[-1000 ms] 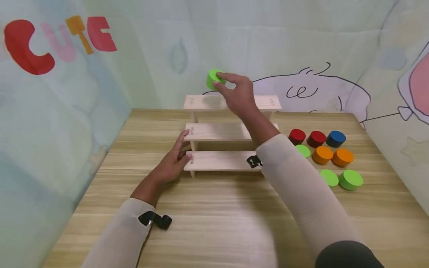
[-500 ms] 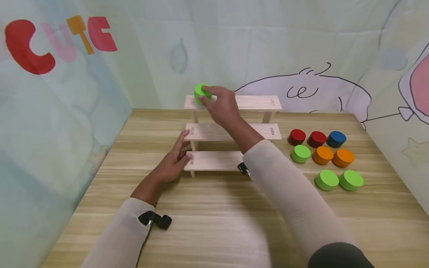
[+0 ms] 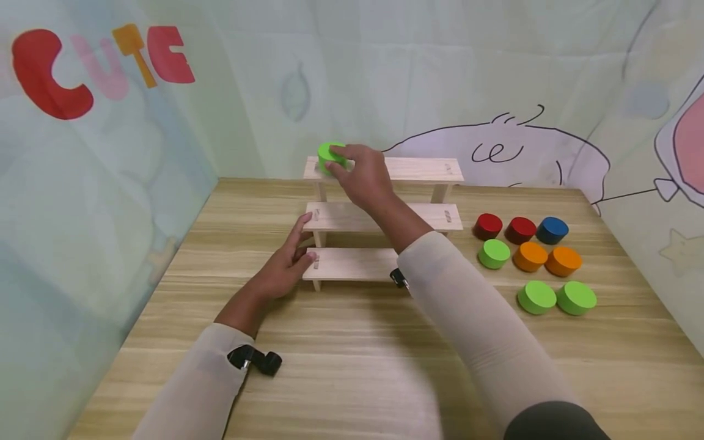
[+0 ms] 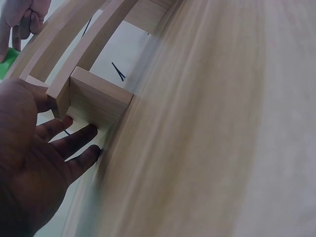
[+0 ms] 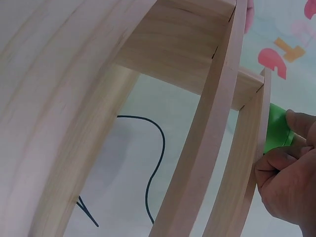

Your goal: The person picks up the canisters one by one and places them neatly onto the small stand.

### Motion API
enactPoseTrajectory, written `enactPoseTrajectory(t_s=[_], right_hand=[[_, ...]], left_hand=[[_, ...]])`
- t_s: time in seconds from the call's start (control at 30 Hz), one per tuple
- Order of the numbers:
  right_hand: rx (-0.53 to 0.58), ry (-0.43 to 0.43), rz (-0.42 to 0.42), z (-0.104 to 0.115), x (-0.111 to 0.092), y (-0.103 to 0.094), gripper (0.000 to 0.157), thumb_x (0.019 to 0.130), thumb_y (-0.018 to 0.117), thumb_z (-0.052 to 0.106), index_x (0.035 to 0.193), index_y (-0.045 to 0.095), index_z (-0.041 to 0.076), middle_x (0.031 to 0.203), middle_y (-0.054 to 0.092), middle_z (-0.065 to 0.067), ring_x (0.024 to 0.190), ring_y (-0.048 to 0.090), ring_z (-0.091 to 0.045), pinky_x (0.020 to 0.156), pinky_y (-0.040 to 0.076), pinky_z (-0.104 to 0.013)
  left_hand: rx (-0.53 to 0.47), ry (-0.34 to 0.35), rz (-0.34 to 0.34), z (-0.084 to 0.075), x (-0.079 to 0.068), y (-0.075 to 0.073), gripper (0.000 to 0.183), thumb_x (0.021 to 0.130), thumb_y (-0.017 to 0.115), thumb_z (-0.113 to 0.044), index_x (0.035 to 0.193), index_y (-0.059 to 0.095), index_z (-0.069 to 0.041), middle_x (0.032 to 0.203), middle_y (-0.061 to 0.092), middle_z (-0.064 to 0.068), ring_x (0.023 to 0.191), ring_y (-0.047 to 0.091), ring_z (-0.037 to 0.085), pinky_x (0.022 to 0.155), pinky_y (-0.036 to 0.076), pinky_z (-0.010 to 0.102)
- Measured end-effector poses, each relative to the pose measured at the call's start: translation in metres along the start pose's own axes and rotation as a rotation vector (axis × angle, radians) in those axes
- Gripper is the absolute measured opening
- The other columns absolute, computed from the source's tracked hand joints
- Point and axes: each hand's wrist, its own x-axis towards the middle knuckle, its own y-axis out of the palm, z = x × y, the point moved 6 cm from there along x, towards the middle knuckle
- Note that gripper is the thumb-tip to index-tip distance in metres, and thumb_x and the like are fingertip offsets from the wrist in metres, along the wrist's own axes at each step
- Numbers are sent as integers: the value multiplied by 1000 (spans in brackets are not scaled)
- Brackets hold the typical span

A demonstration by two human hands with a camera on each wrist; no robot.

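the right hand (image 3: pixel 365 174) pinched a green disc (image 3: pixel 326 160) between thumb and fingers at the left end of the rack's top shelf (image 3: pixel 418 169); whether the shelf bore its full weight could not be told. that hand hid part of the disc, the right forearm (image 3: pixel 404 221) crossed the middle shelf (image 3: pixel 352 215), and the right sleeve (image 3: pixel 478 324) covered the right end of the bottom shelf (image 3: pixel 352 264). the left hand (image 3: pixel 280 272), fingers loose and gripping nothing, touched the rack's left end. right of the rack, on the table (image 3: pixel 330 366), sat two red discs (image 3: pixel 487 227) and a blue disc (image 3: pixel 552 230), then a lone green one (image 3: pixel 494 253) beside two orange discs (image 3: pixel 530 256), and nearest, two more green ones (image 3: pixel 536 297). a printed cloth (image 3: pixel 352 73) hung behind.
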Motion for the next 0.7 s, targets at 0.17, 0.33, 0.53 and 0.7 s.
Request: enactPoseTrajectory(t_s=[0.17,0.33,0.53,0.7], right_hand=[[-7,13,9,-1,1,1,45,106,75,31,149,69,20,158,65,-4,152,57,-21,126,47,-39],[6,16,1,-1,0,0,52,105,77,28,154,64,20,160,62,-3,153,56,-21,124,49,-38],[14,-7,-52,2,-5,-5,67,100,83,27,161,57,21,163,59,-4,155,53,-22,127,46,-40],[34,-24,-76,3,-12,-12,67,98,86,27,159,59,23,161,61,-3,154,55,-22,127,47,-41]], left_hand=[[0,-3,3,0,0,0,79,117,44,-13,173,0,-47,178,25,25,156,46,51,116,50,68],[2,1,4,1,1,0,80,117,45,-13,174,0,-47,178,26,25,156,46,50,116,50,67],[8,-2,2,2,1,0,80,117,45,-14,173,0,-48,178,27,24,157,45,50,116,50,67],[10,0,1,1,1,0,80,117,46,-13,174,0,-46,177,28,25,156,46,51,115,51,67]])
